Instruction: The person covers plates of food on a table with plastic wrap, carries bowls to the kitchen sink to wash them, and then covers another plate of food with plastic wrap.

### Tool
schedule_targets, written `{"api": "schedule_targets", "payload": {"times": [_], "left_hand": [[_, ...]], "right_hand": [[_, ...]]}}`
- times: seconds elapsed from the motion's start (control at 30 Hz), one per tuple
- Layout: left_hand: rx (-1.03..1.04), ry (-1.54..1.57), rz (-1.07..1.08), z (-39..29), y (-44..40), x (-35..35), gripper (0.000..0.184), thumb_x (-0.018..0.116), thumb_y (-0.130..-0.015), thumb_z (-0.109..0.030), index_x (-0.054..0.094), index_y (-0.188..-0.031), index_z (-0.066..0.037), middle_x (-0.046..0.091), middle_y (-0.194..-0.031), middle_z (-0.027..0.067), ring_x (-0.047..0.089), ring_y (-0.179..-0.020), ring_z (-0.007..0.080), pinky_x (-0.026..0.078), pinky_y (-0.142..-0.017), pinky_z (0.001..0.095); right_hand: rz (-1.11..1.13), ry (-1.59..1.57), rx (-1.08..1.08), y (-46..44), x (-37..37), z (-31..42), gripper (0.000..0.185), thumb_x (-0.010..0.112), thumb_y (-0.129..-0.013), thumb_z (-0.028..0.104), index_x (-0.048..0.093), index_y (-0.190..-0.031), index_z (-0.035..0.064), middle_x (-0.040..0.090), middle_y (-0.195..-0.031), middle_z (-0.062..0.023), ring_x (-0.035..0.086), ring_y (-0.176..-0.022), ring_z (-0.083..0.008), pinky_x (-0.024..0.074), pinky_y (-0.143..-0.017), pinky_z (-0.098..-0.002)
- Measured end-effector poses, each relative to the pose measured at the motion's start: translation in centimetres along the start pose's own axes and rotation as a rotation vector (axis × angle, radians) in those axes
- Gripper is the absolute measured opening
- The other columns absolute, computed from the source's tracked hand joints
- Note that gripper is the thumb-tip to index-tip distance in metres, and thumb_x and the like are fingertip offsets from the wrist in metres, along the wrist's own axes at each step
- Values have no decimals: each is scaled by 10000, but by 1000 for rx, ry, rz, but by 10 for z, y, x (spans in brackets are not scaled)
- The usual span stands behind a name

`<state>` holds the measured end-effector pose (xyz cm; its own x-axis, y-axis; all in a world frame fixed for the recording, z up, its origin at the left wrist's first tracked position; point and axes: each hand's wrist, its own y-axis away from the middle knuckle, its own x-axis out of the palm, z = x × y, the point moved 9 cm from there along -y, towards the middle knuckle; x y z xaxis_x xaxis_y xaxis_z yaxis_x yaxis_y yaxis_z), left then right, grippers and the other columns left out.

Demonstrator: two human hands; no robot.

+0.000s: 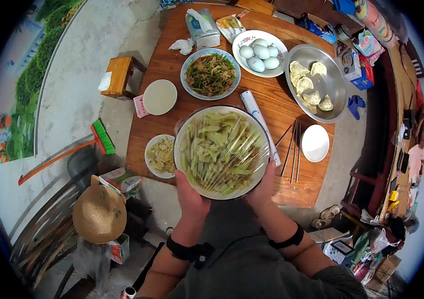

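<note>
Between my two hands, in front of my body, is a large bowl of sliced green vegetable (223,152) with clear plastic wrap stretched over its top. My left hand (191,195) grips the bowl's lower left side, and my right hand (264,187) grips its lower right side. Most of my fingers are hidden beneath the bowl. A small dish of pale chopped food (161,156) is close by on the left. Right behind the bowl, a white-and-blue roll (259,114) lies slanted on the wooden table (301,192).
Farther back are a plate of stir-fried greens (211,74), a plate of pale eggs (260,52) and a metal basin with dumplings (316,82). A pale round bowl (160,97) is at left. Metal chopsticks (294,149) lie near a white bowl (315,143) at right.
</note>
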<state>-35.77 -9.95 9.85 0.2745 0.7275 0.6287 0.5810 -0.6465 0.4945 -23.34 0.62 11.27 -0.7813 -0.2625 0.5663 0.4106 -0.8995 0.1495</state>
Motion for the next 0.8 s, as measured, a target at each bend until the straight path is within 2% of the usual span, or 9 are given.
{"api": "schedule_targets", "payload": {"times": [0.07,0.13,0.2,0.23,0.27,0.37,0.47,0.67,0.8], "left_hand": [[-14,22,12,-2,0,-7,580,266,-932,-468,254,-1342,-58,392,-1317,104,434,-1170,247,367,-970,393],[-28,47,29,-1,-2,-12,561,255,-942,-444,239,-1344,-54,376,-1328,103,421,-1186,234,357,-983,385],[-24,56,34,2,-2,-19,581,277,-928,-474,269,-1342,-67,394,-1320,99,419,-1182,259,352,-978,404],[-23,59,32,4,-1,-21,581,277,-928,-474,269,-1342,-67,394,-1320,99,419,-1182,259,352,-978,404],[-26,44,33,6,1,-23,573,276,-931,-466,266,-1344,-69,390,-1324,96,413,-1187,257,345,-983,404],[-80,12,25,12,1,-29,561,269,-935,-458,265,-1345,-75,386,-1328,90,413,-1186,253,346,-981,402],[-66,-102,82,7,-3,-41,568,260,-946,-427,220,-1364,-44,346,-1362,102,356,-1236,242,291,-1017,383],[273,-1039,585,-47,-27,31,514,306,-960,-228,133,-1386,1,263,-1409,127,253,-1295,212,197,-1048,314],[38,-701,473,-35,-40,14,468,319,-958,-175,189,-1385,-37,332,-1370,137,315,-1257,193,234,-1031,307]], "right_hand": [[-100,-62,159,-9,-13,-12,577,257,-934,454,157,-1391,117,309,-1371,-86,349,-1224,-258,333,-996,-421],[-146,-44,135,-17,-16,-1,576,239,-934,467,183,-1386,115,307,-1376,-75,342,-1233,-247,315,-1009,-427],[-139,-9,167,-18,-11,11,585,256,-942,432,162,-1390,67,197,-1429,-126,271,-1287,-243,239,-1054,-365],[-85,-57,187,-20,-9,4,542,274,-951,393,222,-1373,56,286,-1387,-116,322,-1249,-220,259,-1033,-341],[-83,-54,188,-18,-11,4,542,274,-951,393,222,-1373,56,286,-1387,-116,322,-1249,-220,259,-1033,-341],[-47,335,180,-14,-9,7,468,324,-957,334,359,-1296,14,458,-1220,-95,417,-1128,-175,312,-965,-291],[-127,407,203,-8,-22,4,477,311,-959,331,355,-1295,-4,456,-1225,-116,428,-1122,-183,310,-969,-292],[-58,665,185,-5,-28,5,487,312,-958,332,367,-1285,-25,481,-1201,-125,450,-1106,-188,344,-946,-292],[-70,417,287,-2,-39,-17,490,319,-957,333,358,-1287,-26,484,-1204,-120,461,-1103,-180,355,-945,-293]]}}
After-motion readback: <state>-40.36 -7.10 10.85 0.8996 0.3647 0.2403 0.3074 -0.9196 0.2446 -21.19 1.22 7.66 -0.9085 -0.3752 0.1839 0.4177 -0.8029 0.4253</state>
